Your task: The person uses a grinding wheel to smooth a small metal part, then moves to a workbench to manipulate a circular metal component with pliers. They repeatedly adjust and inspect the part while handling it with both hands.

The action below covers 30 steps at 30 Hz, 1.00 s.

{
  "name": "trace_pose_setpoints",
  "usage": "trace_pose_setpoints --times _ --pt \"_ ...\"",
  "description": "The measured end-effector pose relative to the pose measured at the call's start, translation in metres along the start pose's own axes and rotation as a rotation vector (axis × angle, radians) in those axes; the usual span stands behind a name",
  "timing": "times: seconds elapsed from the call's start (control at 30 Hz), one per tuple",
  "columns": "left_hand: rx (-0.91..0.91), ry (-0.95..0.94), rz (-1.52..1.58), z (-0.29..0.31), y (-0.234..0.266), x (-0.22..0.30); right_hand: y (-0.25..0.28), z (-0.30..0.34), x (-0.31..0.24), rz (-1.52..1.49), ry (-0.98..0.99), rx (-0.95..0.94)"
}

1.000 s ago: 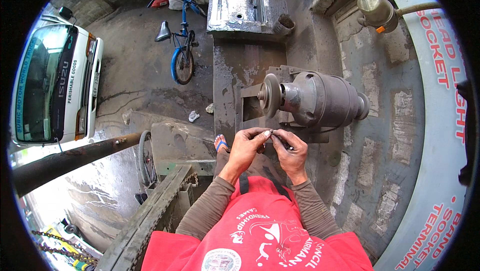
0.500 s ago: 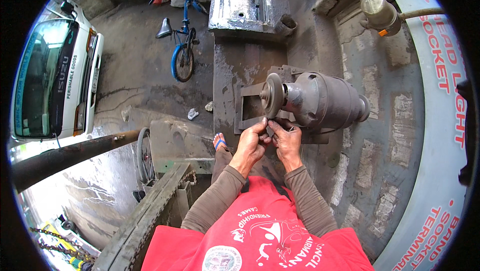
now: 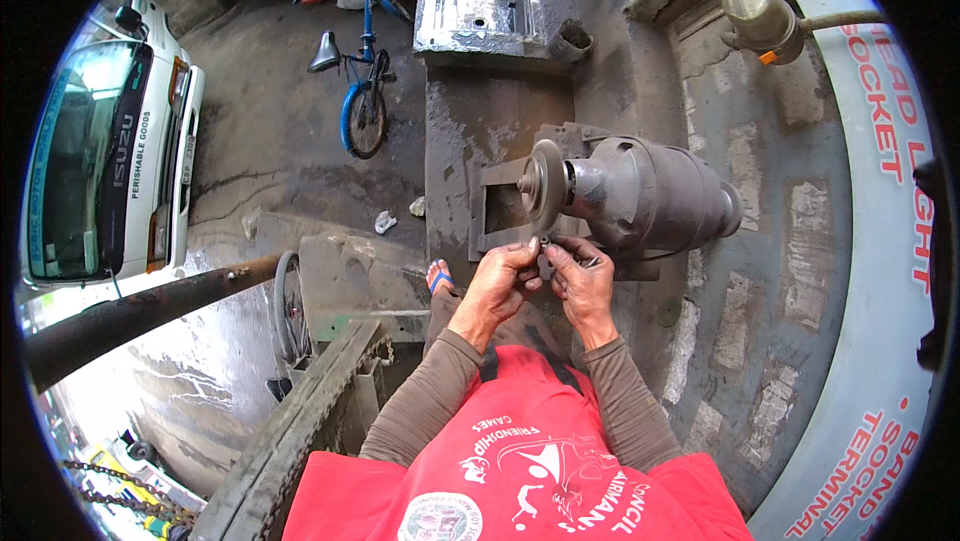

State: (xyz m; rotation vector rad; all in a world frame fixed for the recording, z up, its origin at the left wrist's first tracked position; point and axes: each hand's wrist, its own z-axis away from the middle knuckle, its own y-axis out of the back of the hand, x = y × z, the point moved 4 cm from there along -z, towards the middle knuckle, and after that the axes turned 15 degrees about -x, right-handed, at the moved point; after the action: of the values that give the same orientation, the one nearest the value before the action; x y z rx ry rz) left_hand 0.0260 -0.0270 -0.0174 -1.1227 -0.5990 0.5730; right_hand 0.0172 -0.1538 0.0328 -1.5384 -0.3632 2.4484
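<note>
My left hand (image 3: 502, 284) and my right hand (image 3: 583, 288) are close together just below the disc of a bench grinder. Their thumbs and forefingers are pinched on a small metal piece (image 3: 544, 241), mostly hidden by the fingers; its exact kind is too small to tell. The grinding wheel (image 3: 545, 187) stands upright right above the fingertips, with a slight gap. Its grey motor body (image 3: 650, 193) extends to the right. In the right hand's curled fingers another thin metallic bit (image 3: 592, 262) seems to show.
A metal basin (image 3: 470, 41) sits ahead on a raised block. A blue bicycle (image 3: 366, 91) stands ahead left, beyond some pale lumps (image 3: 385, 222). At left are a white truck (image 3: 160, 141), a thick pipe (image 3: 150, 306) and a beam with chain (image 3: 290, 431). A lettered panel (image 3: 850, 361) rises right.
Both hands have drawn back slightly from the wheel's lower edge. More of the small metal piece shows between the fingertips, and the right hand's fingers have shifted.
</note>
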Motion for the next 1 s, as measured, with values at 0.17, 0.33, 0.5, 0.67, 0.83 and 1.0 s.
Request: trace_pose_setpoints --times 0.17,0.33,0.5,0.67,0.83,1.0 --pt "0.032 0.087 0.051 0.006 0.004 0.000 -0.002 0.005 0.006 -0.003 -0.042 0.000" --pt "0.082 -0.016 0.142 0.003 0.005 -0.003 -0.006 -0.005 0.013 0.011 0.029 0.041" --pt "0.078 -0.043 0.238 -0.007 0.012 -0.001 -0.009 -0.017 0.012 0.038 0.076 0.085" --pt "0.089 -0.042 0.232 -0.013 0.012 -0.001 -0.008 -0.019 0.009 0.081 0.065 0.131" --pt "0.049 -0.014 0.140 -0.008 0.002 0.000 -0.002 -0.006 0.001 0.081 0.054 0.073" --pt "0.001 0.112 -0.032 0.003 0.003 0.012 -0.005 0.008 -0.007 0.147 0.008 -0.040"
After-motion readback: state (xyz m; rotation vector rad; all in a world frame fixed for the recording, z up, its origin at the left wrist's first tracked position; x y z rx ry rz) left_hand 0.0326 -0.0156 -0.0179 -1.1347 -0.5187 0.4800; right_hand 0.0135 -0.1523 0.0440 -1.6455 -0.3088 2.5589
